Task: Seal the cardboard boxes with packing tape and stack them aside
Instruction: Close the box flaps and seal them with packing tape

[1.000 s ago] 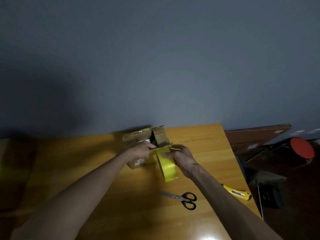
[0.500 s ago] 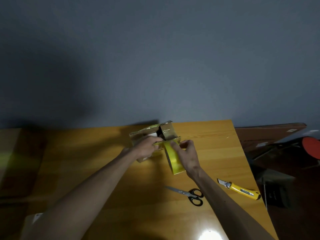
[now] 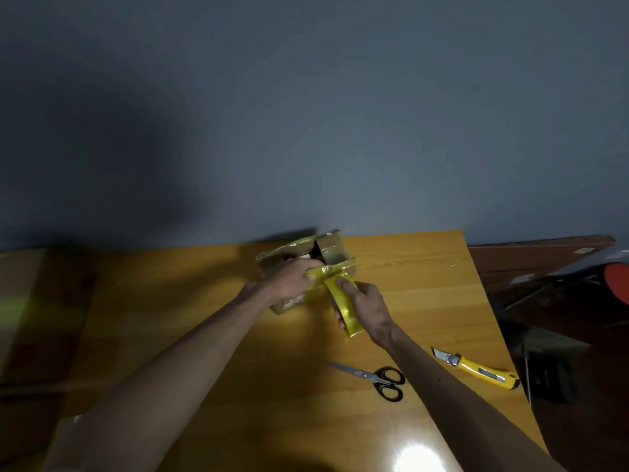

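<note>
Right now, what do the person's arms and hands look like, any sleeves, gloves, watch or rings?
Both are bare. The left forearm and right forearm show no sleeve down to the picture's edge. The left hand and right hand wear no gloves; no watch or bracelet shows at either wrist. Rings: too dim to tell.

both arms reach forward, left hand (image 3: 292,281) and right hand (image 3: 367,306) close together, fingers curled, gripping.

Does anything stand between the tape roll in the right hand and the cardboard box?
Nothing visible. The tape roll, gripped by the right hand, sits beside the cardboard box, which the left hand holds. Scissors and knife lie nearer the person.
</note>
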